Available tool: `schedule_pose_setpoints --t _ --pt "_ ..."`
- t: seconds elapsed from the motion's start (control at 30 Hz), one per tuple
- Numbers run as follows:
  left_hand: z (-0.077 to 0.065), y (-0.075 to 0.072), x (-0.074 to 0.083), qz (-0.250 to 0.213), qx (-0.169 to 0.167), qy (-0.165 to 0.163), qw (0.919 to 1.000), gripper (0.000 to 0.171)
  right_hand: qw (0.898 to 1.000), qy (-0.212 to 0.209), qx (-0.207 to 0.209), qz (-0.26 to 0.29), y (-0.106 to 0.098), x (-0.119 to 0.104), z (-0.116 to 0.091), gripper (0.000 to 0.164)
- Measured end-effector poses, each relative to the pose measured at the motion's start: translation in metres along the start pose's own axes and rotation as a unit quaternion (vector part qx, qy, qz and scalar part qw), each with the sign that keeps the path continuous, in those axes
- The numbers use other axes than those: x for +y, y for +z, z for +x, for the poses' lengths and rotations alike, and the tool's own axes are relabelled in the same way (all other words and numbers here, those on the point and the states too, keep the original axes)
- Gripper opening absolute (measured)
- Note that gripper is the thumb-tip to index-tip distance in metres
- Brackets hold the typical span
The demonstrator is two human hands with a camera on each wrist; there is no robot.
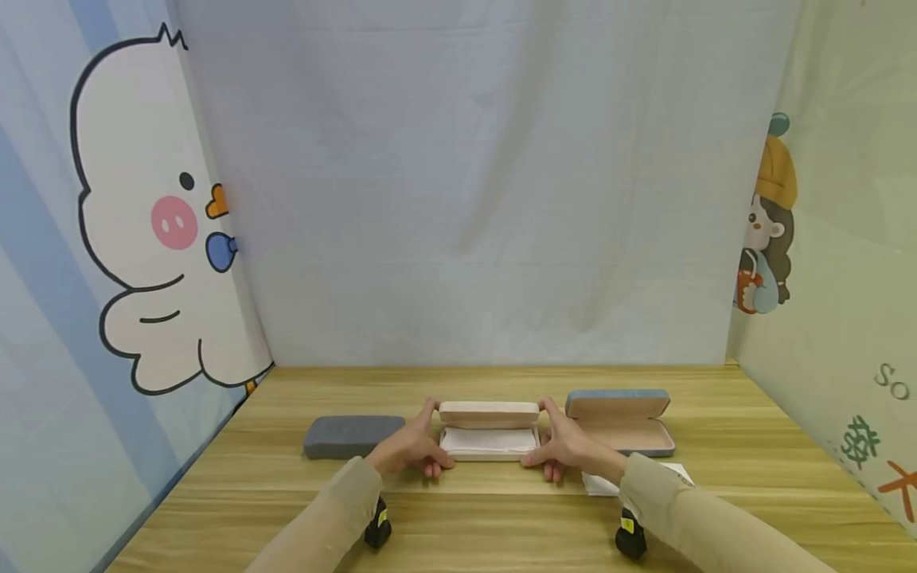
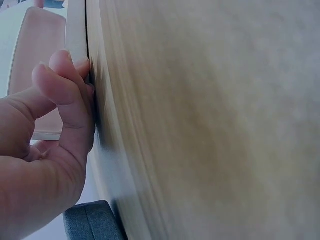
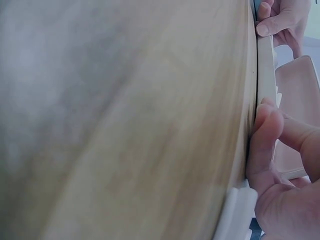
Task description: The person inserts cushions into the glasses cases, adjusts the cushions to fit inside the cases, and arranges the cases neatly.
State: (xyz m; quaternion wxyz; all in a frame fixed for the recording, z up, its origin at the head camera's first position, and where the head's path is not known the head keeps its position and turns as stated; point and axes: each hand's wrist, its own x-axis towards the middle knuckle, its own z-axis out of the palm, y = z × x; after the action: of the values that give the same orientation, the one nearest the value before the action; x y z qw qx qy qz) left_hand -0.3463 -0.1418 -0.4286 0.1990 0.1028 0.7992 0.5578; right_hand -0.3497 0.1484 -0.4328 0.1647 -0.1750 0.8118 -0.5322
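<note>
A cream glasses case sits on the table with its lid raised, a folded white cloth lying inside. My left hand grips its left end, the thumb near the front corner and the index finger up at the lid. At the opposite end my right hand holds it the same way, mirrored. Both wrist views show the fingers close against the case's side, with the pale pink lining of the lid behind the left hand and the same lid beyond the right.
Left of the left hand lies a closed dark grey glasses case. A blue glasses case stands with its lid up at the right. White sheets lie partly under the right forearm. A pale curtain hangs behind the wooden table.
</note>
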Motion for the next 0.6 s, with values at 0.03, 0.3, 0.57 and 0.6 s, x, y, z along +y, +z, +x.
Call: schedule_pose_setpoints --t 0.03,0.3,0.57,0.6 --pt "-0.0005 -0.0002 0.0 0.002 0.001 0.0 1.0 0.093 1.0 0.001 -0.001 0.002 0.0005 -0.0004 -0.0003 0.073" --pt "-0.0016 0.0009 -0.0003 0.007 0.0 0.006 1.0 0.08 1.0 -0.002 0.005 -0.005 0.0024 0.0002 -0.0015 0.07" --pt "-0.0029 0.0017 0.0017 0.008 0.001 0.013 0.9999 0.081 1.0 -0.011 0.007 -0.008 0.0016 0.0012 -0.001 0.069" --pt "-0.0031 0.0018 0.0018 0.008 0.001 0.013 0.9999 0.081 1.0 -0.011 0.006 -0.008 0.0015 0.0014 -0.001 0.069"
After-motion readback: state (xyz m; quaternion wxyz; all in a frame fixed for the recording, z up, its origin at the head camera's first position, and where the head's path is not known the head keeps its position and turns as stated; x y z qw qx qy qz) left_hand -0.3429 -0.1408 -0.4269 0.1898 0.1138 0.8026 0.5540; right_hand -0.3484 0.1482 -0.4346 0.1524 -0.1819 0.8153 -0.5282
